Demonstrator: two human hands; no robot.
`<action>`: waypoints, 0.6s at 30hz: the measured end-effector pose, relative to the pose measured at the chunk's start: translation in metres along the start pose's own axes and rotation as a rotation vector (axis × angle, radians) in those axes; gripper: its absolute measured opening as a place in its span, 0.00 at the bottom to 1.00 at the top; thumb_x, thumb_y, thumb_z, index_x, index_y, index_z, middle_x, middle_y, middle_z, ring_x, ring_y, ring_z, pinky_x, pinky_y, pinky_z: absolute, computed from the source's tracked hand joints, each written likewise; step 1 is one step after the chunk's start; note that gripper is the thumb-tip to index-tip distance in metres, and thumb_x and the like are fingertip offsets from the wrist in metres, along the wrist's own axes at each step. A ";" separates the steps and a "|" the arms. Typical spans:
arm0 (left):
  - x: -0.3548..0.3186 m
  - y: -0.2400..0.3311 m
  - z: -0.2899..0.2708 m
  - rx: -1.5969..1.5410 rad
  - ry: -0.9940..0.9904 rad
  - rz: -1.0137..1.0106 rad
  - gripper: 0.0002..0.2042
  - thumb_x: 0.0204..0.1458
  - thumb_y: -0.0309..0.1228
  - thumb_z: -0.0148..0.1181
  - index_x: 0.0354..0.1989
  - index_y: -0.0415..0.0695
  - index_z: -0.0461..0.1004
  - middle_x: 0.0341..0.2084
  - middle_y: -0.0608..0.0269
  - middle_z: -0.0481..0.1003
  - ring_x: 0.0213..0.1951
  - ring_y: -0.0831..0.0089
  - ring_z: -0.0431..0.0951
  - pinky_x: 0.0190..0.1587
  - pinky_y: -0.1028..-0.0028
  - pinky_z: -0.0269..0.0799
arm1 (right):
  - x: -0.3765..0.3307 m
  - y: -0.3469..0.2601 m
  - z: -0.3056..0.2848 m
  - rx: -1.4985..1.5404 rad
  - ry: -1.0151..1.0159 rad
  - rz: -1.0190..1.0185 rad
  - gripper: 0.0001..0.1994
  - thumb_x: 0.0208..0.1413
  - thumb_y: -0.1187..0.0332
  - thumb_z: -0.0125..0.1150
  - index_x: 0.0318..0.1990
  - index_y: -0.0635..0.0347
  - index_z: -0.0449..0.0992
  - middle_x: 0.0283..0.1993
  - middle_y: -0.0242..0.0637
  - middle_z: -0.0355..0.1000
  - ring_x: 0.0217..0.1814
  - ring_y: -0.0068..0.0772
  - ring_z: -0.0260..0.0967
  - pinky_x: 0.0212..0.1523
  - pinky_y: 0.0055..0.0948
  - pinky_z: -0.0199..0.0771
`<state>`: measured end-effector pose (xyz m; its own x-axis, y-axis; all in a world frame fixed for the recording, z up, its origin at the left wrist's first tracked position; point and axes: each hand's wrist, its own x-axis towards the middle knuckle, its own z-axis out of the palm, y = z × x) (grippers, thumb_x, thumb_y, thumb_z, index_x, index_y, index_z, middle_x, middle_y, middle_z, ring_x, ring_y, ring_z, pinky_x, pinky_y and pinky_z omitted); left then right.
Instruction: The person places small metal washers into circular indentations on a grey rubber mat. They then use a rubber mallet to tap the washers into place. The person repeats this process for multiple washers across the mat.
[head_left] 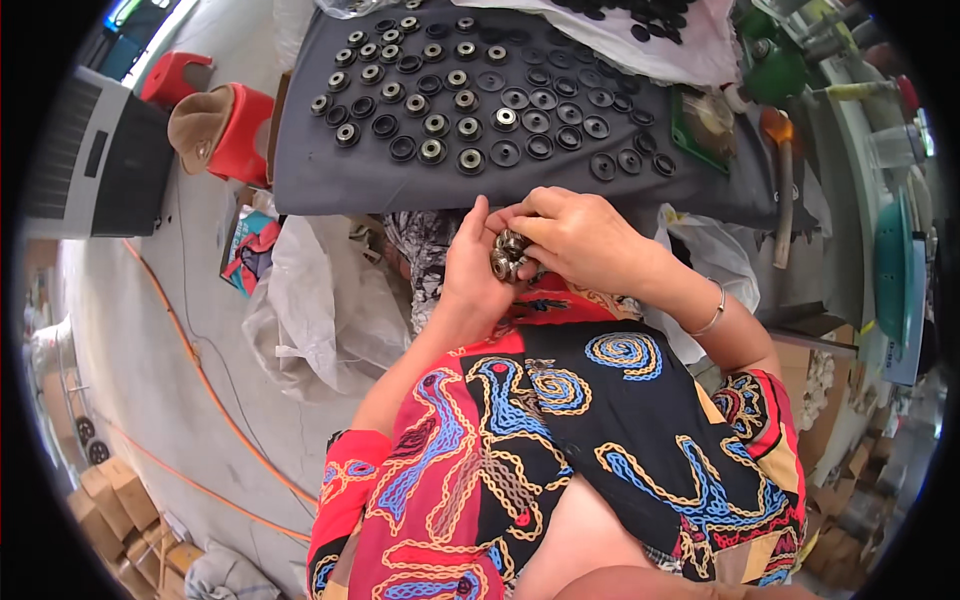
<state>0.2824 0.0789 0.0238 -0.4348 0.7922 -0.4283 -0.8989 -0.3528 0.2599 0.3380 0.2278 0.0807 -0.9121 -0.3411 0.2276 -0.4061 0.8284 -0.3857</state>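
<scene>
In front of my chest, just off the near edge of the table, my left hand (474,276) is cupped around several small shiny metal bearings (506,262). My right hand (585,236) reaches over it, thumb and fingers bent down onto the bearings; the fingertips are partly hidden. Beyond the hands, a dark grey cloth (330,185) covers the table. Round black rings lie on it in loose rows. Toward the left, many have a metal centre, such as this black ring with a bearing (432,151). Farther right are black rings without shiny centres, like this black ring (505,153).
A wooden-handled hammer (783,190) lies at the table's right end, beside a green tray (705,128). White plastic sheeting (690,45) holds more black parts at the back. A red stool (245,130) with a tan cap stands left. An orange hose (190,350) crosses the floor.
</scene>
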 end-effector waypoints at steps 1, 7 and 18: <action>0.001 -0.001 -0.001 0.007 0.017 -0.011 0.24 0.64 0.46 0.33 0.47 0.38 0.70 0.28 0.65 0.75 0.25 0.77 0.73 0.17 0.78 0.61 | -0.001 0.002 0.003 -0.014 0.003 -0.012 0.10 0.40 0.74 0.63 0.34 0.63 0.76 0.34 0.39 0.70 0.36 0.40 0.71 0.34 0.34 0.75; 0.002 -0.006 -0.012 -0.056 0.018 -0.002 0.18 0.62 0.41 0.40 0.45 0.39 0.71 0.29 0.63 0.75 0.26 0.74 0.74 0.17 0.78 0.61 | -0.003 0.007 0.009 -0.077 0.072 -0.021 0.07 0.41 0.73 0.61 0.30 0.62 0.74 0.29 0.39 0.68 0.32 0.42 0.71 0.32 0.34 0.74; 0.001 0.004 -0.015 -0.052 0.043 0.018 0.19 0.62 0.40 0.42 0.44 0.36 0.71 0.31 0.54 0.74 0.32 0.60 0.77 0.18 0.76 0.61 | 0.048 0.055 0.003 -0.142 0.116 0.121 0.09 0.42 0.75 0.61 0.34 0.63 0.75 0.30 0.41 0.68 0.32 0.44 0.71 0.32 0.38 0.73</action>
<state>0.2776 0.0704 0.0116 -0.4517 0.7638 -0.4611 -0.8921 -0.3931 0.2226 0.2715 0.2560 0.0678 -0.9377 -0.1887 0.2917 -0.2744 0.9172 -0.2889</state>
